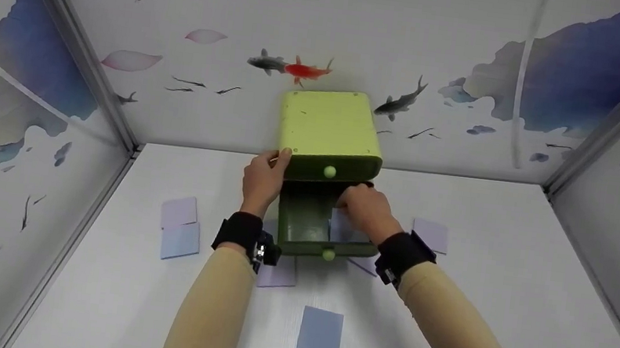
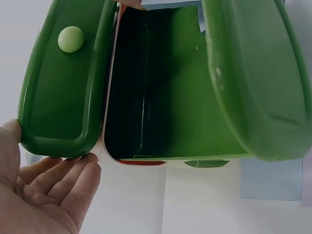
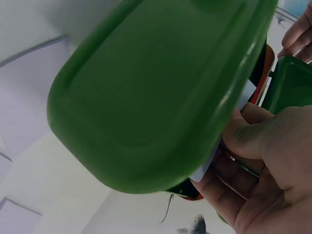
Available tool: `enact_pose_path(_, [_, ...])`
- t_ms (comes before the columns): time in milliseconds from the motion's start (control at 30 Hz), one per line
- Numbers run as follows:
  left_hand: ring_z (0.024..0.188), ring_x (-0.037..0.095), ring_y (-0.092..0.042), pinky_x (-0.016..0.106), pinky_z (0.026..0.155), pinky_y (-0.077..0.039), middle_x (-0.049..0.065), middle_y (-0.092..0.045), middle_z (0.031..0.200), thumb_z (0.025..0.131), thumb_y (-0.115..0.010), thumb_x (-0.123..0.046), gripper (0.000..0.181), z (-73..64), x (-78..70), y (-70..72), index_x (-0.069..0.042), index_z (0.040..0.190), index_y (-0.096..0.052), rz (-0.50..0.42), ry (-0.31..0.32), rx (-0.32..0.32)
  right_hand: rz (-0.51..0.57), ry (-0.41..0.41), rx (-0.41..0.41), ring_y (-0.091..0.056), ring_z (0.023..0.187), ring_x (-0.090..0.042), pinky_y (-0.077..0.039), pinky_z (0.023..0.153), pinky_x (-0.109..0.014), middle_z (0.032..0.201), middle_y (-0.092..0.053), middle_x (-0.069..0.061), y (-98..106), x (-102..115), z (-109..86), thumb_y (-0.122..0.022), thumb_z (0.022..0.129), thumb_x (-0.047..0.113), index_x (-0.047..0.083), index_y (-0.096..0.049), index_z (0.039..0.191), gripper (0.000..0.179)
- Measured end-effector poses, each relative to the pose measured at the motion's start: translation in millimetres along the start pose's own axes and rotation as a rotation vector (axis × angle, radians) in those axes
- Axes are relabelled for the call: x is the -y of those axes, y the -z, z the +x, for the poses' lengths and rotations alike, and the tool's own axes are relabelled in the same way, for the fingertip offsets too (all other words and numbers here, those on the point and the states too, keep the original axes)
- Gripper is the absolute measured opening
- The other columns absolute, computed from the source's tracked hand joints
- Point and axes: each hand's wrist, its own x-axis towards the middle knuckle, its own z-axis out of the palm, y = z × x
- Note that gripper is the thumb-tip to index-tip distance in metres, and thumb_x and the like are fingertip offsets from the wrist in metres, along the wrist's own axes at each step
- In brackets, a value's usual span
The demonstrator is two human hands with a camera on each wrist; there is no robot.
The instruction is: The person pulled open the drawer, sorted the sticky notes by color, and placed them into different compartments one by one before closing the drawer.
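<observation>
A small green cabinet with two drawers (image 1: 327,123) stands against the back wall. Its lower drawer (image 1: 305,220) is pulled out, while the upper drawer (image 2: 61,92) is closed. My left hand (image 1: 263,180) steadies the cabinet's left side, with the thumb at the upper drawer's corner and the fingers fairly straight along the side. Inside the lower drawer, my right hand (image 1: 367,207) pinches a pale blue card (image 1: 346,229) between thumb and fingers. The drawer front hides much of that card in the right wrist view.
A lilac card (image 1: 179,213) and a blue card (image 1: 181,240) lie at left on the white table (image 1: 115,292). Another blue card (image 1: 320,333) is near the front, and a lilac card (image 1: 430,235) at right. More lilac cards (image 1: 278,272) lie partly under the drawer.
</observation>
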Motion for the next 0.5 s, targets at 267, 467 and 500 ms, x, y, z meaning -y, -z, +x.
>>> enact_pose_path(267, [0.118,0.026,-0.061,0.042,0.100,-0.048,0.013,-0.063,0.132,0.100,-0.046,-0.052,0.056,-1.6,0.4,0.1,-0.010,0.136,-0.056,-0.015,-0.009,0.011,-0.013,0.000,0.008,-0.061,0.069,-0.020,-0.054,0.063,-0.043,0.083,-0.072,-0.008,-14.6,-1.6,-1.9,-0.062,0.089,0.003,0.011,-0.078,0.087,0.018])
enact_pose_path(467, [0.121,0.026,-0.060,0.041,0.101,-0.048,0.012,-0.062,0.133,0.100,-0.046,-0.053,0.058,0.3,0.1,-0.2,-0.010,0.138,-0.055,0.005,0.013,0.010,-0.008,-0.030,0.022,-0.049,0.064,-0.018,-0.048,0.059,-0.040,0.072,-0.061,-0.004,-23.7,-4.3,-0.4,-0.062,0.088,0.001,0.010,-0.066,0.068,0.023])
enact_pose_path(500, [0.121,0.026,-0.060,0.041,0.101,-0.048,0.012,-0.062,0.133,0.099,-0.045,-0.053,0.059,0.7,0.0,-0.2,-0.010,0.138,-0.055,0.010,0.019,0.010,-0.008,-0.034,0.022,-0.047,0.064,-0.018,-0.046,0.059,-0.039,0.070,-0.058,-0.003,-24.9,-4.6,-0.1,-0.061,0.088,0.001,0.010,-0.064,0.066,0.024])
